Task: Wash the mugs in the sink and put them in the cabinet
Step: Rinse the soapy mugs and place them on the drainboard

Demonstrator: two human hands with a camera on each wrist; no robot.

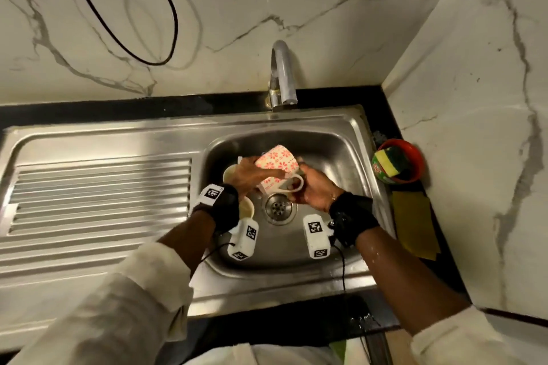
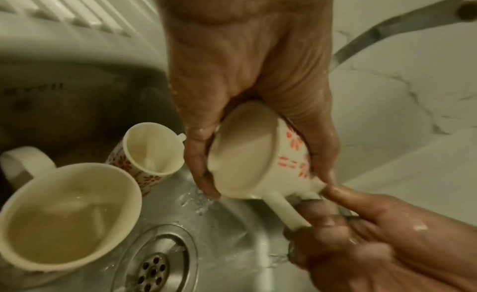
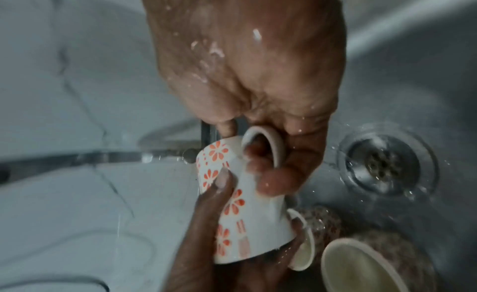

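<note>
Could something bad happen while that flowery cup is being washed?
Maybe. Both hands, left hand and right hand, look wet, so the flowered mug might slip. If it drops, it could hit the two mugs standing just below in the sink and chip.
</note>
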